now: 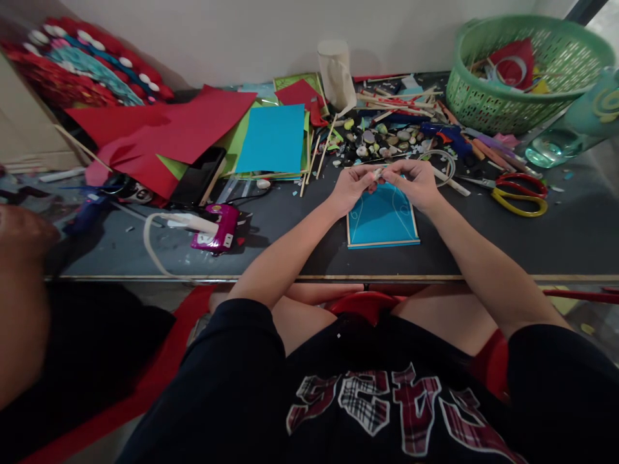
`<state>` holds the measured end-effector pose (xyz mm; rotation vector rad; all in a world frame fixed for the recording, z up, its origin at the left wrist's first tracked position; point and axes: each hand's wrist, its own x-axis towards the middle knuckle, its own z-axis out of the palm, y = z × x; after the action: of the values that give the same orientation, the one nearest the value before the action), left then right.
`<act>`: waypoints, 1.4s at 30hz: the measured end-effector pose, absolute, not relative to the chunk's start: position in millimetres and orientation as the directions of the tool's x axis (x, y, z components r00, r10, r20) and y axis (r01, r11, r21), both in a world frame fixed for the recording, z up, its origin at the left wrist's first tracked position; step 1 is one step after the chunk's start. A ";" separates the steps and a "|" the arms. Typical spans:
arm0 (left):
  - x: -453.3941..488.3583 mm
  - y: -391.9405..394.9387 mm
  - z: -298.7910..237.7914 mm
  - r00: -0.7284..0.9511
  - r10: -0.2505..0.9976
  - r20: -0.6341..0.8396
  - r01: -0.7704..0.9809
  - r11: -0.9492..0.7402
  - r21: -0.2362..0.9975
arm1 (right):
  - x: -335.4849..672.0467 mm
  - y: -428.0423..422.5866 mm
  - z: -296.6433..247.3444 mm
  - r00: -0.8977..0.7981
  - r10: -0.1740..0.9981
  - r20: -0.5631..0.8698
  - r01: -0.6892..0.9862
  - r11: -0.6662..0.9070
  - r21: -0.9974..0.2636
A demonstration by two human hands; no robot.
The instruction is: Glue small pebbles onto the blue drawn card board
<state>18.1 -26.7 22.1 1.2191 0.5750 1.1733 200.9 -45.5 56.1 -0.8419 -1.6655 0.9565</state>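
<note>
My left hand (pixel 355 185) and my right hand (pixel 412 185) meet above the far edge of a blue panel, fingertips pinched together. Between them is a small whitish piece (pixel 378 173), too small for me to tell its kind. Below lies the blue panel (pixel 382 219), flat on the dark table, with pale curved lines drawn on it and thin wooden strips along its edges. My fingers and hands cover its far part.
Pebbles (pixel 382 138), wooden sticks (pixel 387 103) and a blue glue gun (pixel 452 138) lie behind my hands. Red-and-yellow scissors (pixel 520 193) and a green basket (pixel 512 106) are right. Leftward are coloured paper (pixel 271 138), a purple power adapter (pixel 217 229) and another person's arm (pixel 22 290).
</note>
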 end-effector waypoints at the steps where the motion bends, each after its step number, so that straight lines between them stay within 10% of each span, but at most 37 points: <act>1: 17.8 -26.4 21.0 0.348 0.905 0.242 -0.379 -0.101 0.920 | 201.4 -45.8 56.0 -0.259 0.874 0.410 0.099 0.447 -0.889; 29: 21.4 -28.5 13.8 0.225 0.932 0.283 -0.216 -0.235 0.948 | 203.1 -41.8 47.2 -0.211 0.830 0.516 0.335 0.557 -0.760; 42: 19.3 -23.4 13.6 0.279 0.935 0.221 -0.271 -0.144 0.952 | 216.7 -27.1 29.9 0.086 0.847 0.524 0.343 0.469 -0.814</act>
<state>19.3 -23.4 13.6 1.2853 0.7049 1.2136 216.7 -27.1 29.9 -1.0925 -1.4992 0.5184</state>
